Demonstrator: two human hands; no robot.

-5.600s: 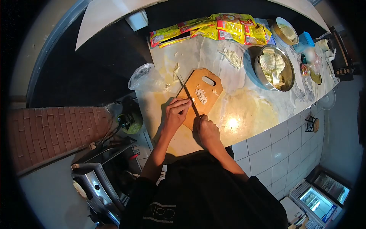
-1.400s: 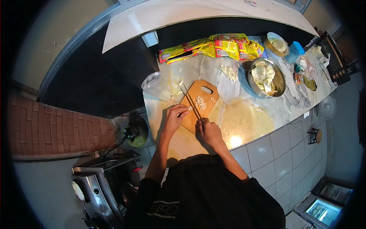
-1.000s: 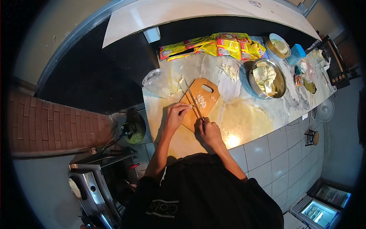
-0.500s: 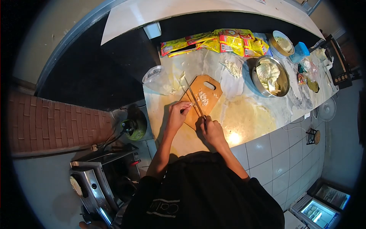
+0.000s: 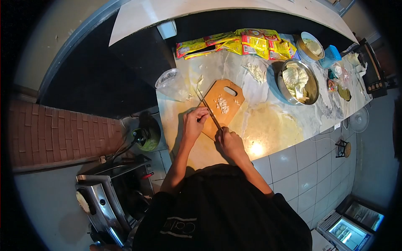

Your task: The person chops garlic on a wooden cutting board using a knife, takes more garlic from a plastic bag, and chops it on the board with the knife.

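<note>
While your right hand (image 5: 231, 144) grips the knife (image 5: 212, 115) over the cutting board (image 5: 222, 119), beside the chopped white pieces (image 5: 222, 104), your left hand (image 5: 194, 122) bunches near the blade, any hold unclear, so a sideways slip could nick a fingertip.

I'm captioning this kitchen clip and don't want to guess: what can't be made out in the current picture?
All in the head view:
- What, if anything, the left hand pinches beside the knife: hidden by the hand itself.
- Most of the knife's handle: covered by the right hand.
- Much of the steel bowl's bottom: covered by cabbage leaves.
- Small print on the yellow packets: too small to read.
</note>
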